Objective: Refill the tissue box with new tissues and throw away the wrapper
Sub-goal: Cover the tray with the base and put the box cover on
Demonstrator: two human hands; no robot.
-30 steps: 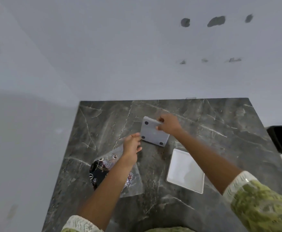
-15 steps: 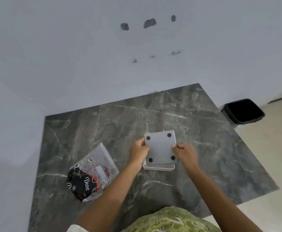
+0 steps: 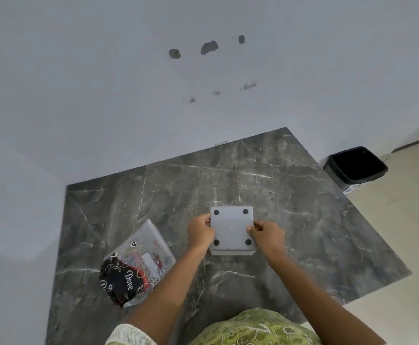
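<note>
A white square tissue box (image 3: 231,230) sits upside down near the middle of the dark marble table (image 3: 303,207), its base plate with four black feet facing up. My left hand (image 3: 200,231) grips its left edge and my right hand (image 3: 265,234) grips its right edge, both pressing on the base plate. To the left lies the clear plastic wrapper (image 3: 136,270) with black and red print, flat on the table and apart from both hands. No tissues are visible.
A black waste bin (image 3: 356,168) stands on the pale floor past the table's far right corner. A white wall runs behind and to the left of the table. My green patterned clothing fills the bottom edge.
The base plate went from held up in my right hand to lying on the upturned box, which now sits at the table's middle. Both hands came onto its sides. My view swung right.
</note>
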